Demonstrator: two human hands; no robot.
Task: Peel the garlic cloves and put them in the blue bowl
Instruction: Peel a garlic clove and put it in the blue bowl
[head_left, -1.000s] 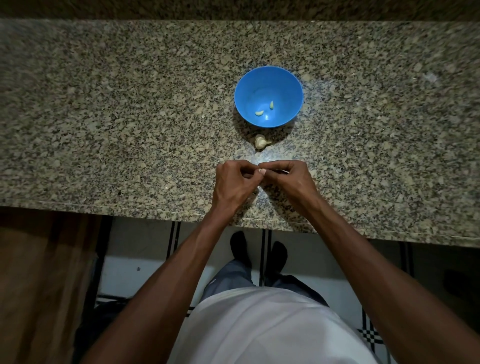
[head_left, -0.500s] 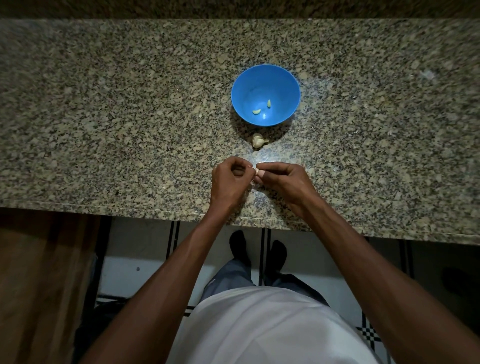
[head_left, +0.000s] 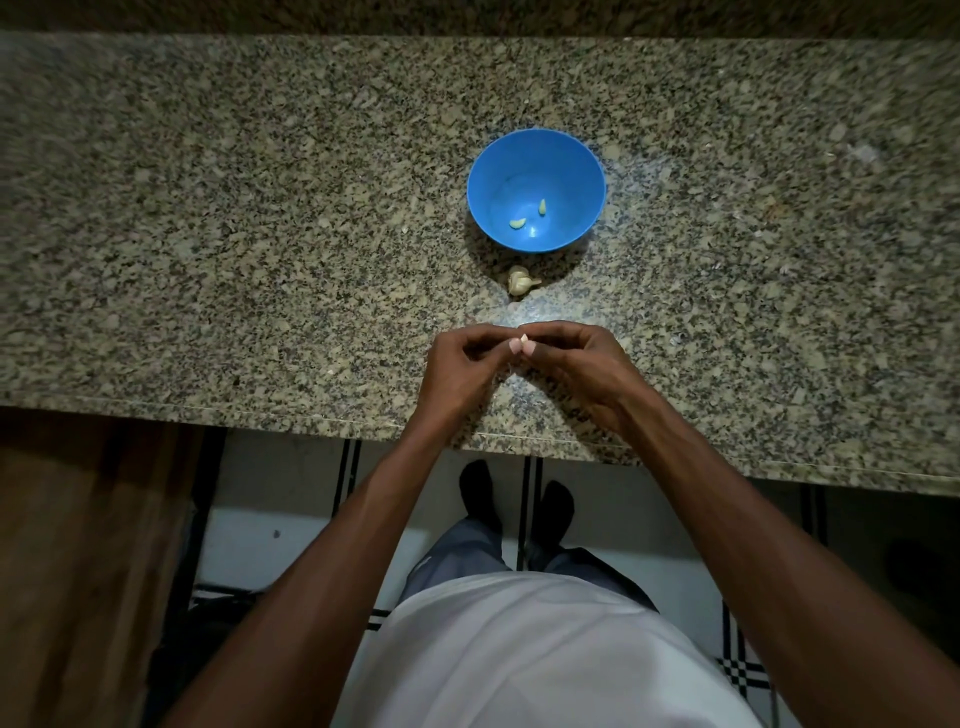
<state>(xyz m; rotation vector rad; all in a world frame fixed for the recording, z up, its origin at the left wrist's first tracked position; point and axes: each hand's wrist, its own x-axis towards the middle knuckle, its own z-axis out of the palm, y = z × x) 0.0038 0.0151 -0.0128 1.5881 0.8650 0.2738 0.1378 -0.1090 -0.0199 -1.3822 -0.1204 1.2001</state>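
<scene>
With our left hand (head_left: 460, 364) and right hand (head_left: 571, 364) both pinching one clove (head_left: 524, 341) above the worktop (head_left: 208, 234), short of the bowl (head_left: 582, 171), we judge it light, firm and slippery once bared, best held by its ends.

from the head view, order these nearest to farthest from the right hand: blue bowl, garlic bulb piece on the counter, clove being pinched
From the right hand:
1. Pinched clove, at its fingertips, between both hands.
2. Garlic bulb piece, on the counter just beyond the hands, in front of the bowl.
3. Blue bowl, farthest back, holding two peeled cloves.
</scene>
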